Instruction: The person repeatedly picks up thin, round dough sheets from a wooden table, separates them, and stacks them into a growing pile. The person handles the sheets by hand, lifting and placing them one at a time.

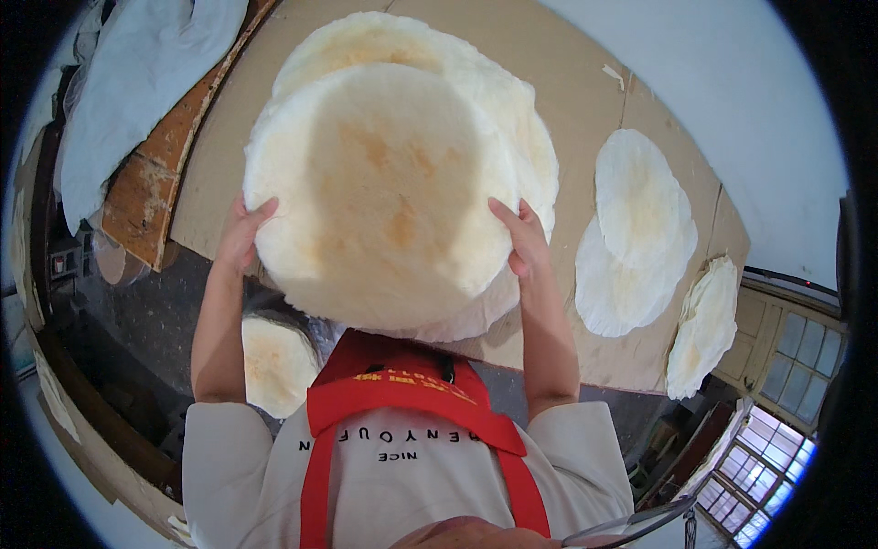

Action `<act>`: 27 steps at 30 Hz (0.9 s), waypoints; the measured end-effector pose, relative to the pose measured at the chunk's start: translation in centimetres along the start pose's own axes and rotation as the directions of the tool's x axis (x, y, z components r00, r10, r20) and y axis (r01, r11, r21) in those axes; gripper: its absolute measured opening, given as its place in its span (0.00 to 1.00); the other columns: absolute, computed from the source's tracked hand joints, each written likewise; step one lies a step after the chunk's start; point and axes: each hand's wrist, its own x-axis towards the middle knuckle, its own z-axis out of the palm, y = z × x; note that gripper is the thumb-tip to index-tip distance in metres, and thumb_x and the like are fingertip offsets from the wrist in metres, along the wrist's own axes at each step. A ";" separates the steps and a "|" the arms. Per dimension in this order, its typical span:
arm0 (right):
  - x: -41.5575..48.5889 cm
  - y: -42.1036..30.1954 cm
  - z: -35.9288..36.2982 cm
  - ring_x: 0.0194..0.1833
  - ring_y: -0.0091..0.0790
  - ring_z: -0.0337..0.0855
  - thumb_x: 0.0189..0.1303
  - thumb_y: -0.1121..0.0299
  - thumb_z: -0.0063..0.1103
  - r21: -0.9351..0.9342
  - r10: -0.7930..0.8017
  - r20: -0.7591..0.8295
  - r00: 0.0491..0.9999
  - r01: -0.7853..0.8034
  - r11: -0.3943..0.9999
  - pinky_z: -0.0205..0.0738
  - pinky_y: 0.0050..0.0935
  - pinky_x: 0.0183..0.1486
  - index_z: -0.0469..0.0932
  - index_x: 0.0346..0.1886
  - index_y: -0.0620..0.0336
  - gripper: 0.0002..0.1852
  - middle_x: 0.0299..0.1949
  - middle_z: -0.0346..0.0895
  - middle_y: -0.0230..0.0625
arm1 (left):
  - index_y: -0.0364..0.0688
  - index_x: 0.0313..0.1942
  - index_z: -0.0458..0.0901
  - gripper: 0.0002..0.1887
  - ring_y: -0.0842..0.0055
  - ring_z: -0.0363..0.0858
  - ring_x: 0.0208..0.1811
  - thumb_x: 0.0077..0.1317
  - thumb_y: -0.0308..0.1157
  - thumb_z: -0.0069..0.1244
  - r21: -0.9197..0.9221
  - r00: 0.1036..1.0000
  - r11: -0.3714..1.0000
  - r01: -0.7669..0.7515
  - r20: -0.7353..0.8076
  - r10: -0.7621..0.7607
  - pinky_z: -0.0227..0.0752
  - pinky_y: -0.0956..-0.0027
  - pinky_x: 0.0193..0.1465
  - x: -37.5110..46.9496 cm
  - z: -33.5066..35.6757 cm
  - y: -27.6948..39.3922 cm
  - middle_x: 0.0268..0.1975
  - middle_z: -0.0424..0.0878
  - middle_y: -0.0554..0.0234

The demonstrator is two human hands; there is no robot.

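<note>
Both of my hands hold a large round pale pad (398, 192), fibrous-looking, with tan patches at its middle. My left hand (240, 233) grips its left rim, thumb on top and fingers hidden beneath. On the opposite rim, my right hand (525, 237) has the same kind of grip. Behind and under the held pad lie more overlapping round pale sheets (535, 144); how many cannot be seen. A shadow darkens the centre of the pad. Its near edge is just in front of my red apron (405, 398).
A cardboard-covered table (583, 89) carries overlapping thin sheets (638, 226) at right and a layered stack (703, 329) at its corner. Another pale pad (278, 364) lies lower, by my left forearm. White cloth-like material (151, 82) drapes over a worn wooden board (144, 199) at left.
</note>
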 end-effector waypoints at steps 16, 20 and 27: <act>1.3 4.0 -4.2 0.54 0.36 0.70 0.60 0.58 0.50 0.180 0.028 0.087 0.996 -0.043 0.983 0.64 0.36 0.57 0.59 0.60 0.64 0.29 0.55 0.67 0.38 | 0.37 0.58 0.61 0.31 0.74 0.71 0.53 0.61 0.46 0.47 -0.198 0.998 0.979 -0.046 -0.040 0.039 0.63 0.70 0.56 -1.6 0.3 -4.2 0.54 0.72 0.58; 2.4 2.1 -0.3 0.54 0.36 0.69 0.56 0.61 0.57 -0.207 -0.088 -0.150 0.985 0.056 0.977 0.64 0.34 0.56 0.60 0.60 0.62 0.30 0.55 0.66 0.39 | 0.37 0.59 0.59 0.30 0.73 0.70 0.54 0.60 0.37 0.51 -0.147 0.997 0.988 -0.049 -0.068 0.039 0.64 0.67 0.57 -0.9 1.2 -1.7 0.55 0.70 0.56; 4.5 1.8 -3.9 0.56 0.38 0.66 0.50 0.68 0.64 -0.142 0.081 0.093 0.992 -0.067 0.988 0.66 0.35 0.55 0.52 0.63 0.63 0.39 0.58 0.62 0.41 | 0.38 0.56 0.63 0.26 0.71 0.73 0.51 0.56 0.26 0.52 -0.272 0.987 0.960 -0.058 0.127 0.095 0.70 0.64 0.52 -1.8 -0.4 -3.2 0.52 0.73 0.56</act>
